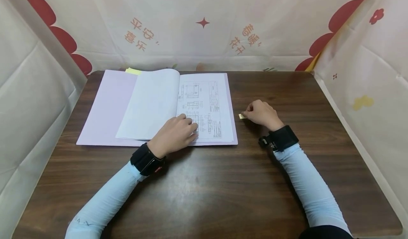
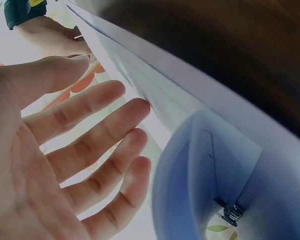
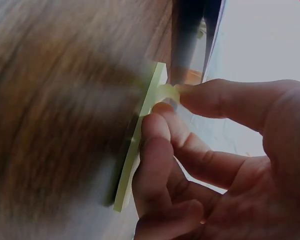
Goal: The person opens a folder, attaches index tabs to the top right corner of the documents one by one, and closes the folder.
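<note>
A lilac folder (image 1: 106,104) lies spread on the table, its white pages turned open. Technical drawings cover the right-hand page (image 1: 220,107), where my left hand (image 1: 176,132) rests near the lower edge. In the left wrist view, the fingers of that hand (image 2: 80,155) are spread and loosely bent, holding nothing. To the right of the folder, my right hand (image 1: 262,114) is at a small yellow sticky note pad (image 1: 241,116). The right wrist view shows my thumb at a curled sticky note (image 3: 166,93) lifting off the pad, with bent fingers against the pad's face.
A yellow tab (image 1: 133,71) sticks out behind the turned page at the folder's top. Inside the folder is a metal clip (image 2: 232,212), seen from the left wrist. Pale printed cloth (image 1: 204,47) hangs behind the brown wooden table (image 1: 191,189) and along both sides.
</note>
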### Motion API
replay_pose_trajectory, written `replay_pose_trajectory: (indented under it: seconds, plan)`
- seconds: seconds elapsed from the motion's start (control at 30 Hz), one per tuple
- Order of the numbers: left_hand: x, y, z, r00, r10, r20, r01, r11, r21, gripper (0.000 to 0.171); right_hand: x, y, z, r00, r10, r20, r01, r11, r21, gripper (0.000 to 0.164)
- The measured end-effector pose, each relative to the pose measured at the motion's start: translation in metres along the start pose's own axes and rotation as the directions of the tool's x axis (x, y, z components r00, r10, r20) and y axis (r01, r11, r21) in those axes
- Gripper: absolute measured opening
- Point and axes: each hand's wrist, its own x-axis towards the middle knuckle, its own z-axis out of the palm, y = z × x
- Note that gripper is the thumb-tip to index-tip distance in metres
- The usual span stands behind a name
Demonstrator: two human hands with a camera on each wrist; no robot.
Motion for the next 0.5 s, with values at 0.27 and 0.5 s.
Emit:
replay_pose_trajectory:
  seconds: [0.27, 0.5]
  plan:
    - [0.009, 0.009, -0.003, 0.999, 0.033, -0.026, -0.034, 0.999, -0.007, 0.025, -0.001, -0.002, -0.004, 1.000, -0.009, 0.002, 0.008, 0.996, 0.084, 0.035]
    - [0.039, 0.038, -0.011, 0.995, 0.088, 0.054, -0.088, 0.996, -0.014, 0.042, -0.004, -0.001, -0.011, 0.999, 0.021, -0.033, -0.018, 0.995, 0.093, 0.039]
